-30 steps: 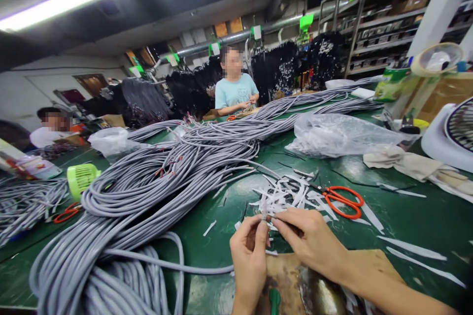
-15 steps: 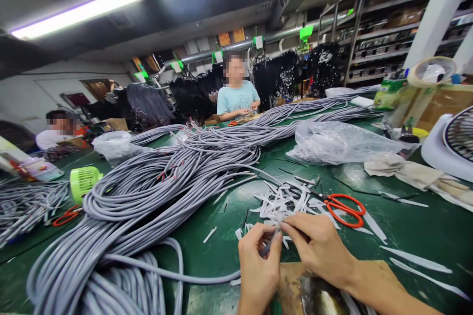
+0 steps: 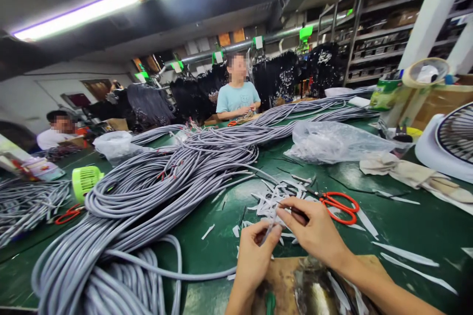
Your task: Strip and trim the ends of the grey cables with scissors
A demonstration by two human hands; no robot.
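Cable (image 3: 207,275): end pinched in left hand (image 3: 255,251), toward near edge of counter (image 3: 207,253); right hand (image 3: 314,226) beside it, fingertips nearly together (hold: cannot tell).

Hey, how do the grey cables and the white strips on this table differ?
The grey cables are round and long; the white strips are flat and much shorter. Most of the cables lie in big looped bundles, whereas the strips lie loose, many heaped just beyond the right hand. Both lie on the green table.
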